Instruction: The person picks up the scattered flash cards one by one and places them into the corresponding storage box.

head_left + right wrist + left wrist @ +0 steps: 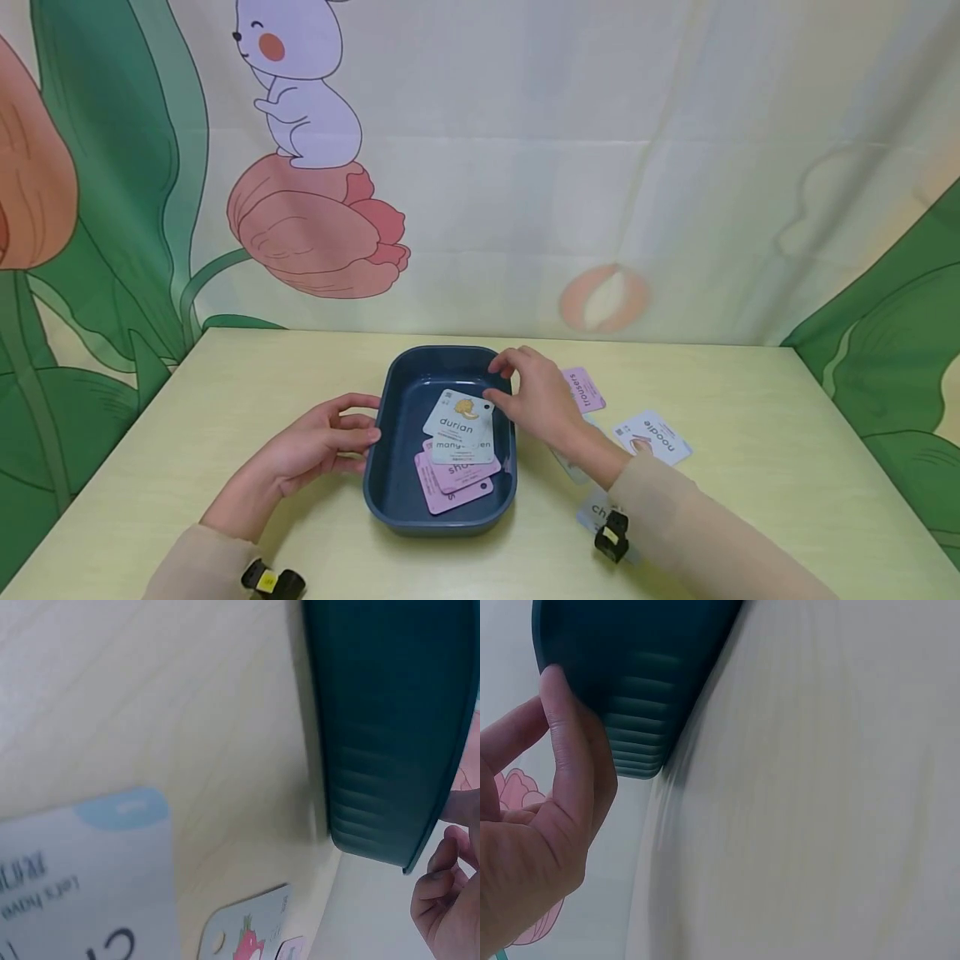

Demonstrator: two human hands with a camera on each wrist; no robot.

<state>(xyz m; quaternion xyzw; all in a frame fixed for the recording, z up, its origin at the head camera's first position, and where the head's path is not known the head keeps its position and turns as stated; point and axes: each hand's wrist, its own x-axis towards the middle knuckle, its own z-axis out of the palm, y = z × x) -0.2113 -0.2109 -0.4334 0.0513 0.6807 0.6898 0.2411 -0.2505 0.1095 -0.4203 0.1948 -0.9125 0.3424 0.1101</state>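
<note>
A dark blue tray (pixel 378 492) stands on the table. Inside it a durian card (pixel 459 414) overlaps a second white card (pixel 462 450), with pink cards (pixel 450 493) beneath. My left hand (pixel 322 442) is beside the tray's left side, fingers loosely spread and fingertips right at the rim. In the left wrist view, a fingertip (pixel 553 679) meets the rim. My right hand (pixel 536 400) reaches over the tray's far right side, thumb and fingers apart. Its thumb tip is close to the durian card's corner, and no card shows between the fingers.
Right of the tray lie a pink trousers card (pixel 585 390), a noodle card (pixel 652 437) and a card partly under the right wrist (pixel 594 508). The right wrist view shows a card with a dragon fruit picture (pixel 247 934). A printed curtain (pixel 487 183) hangs behind the table.
</note>
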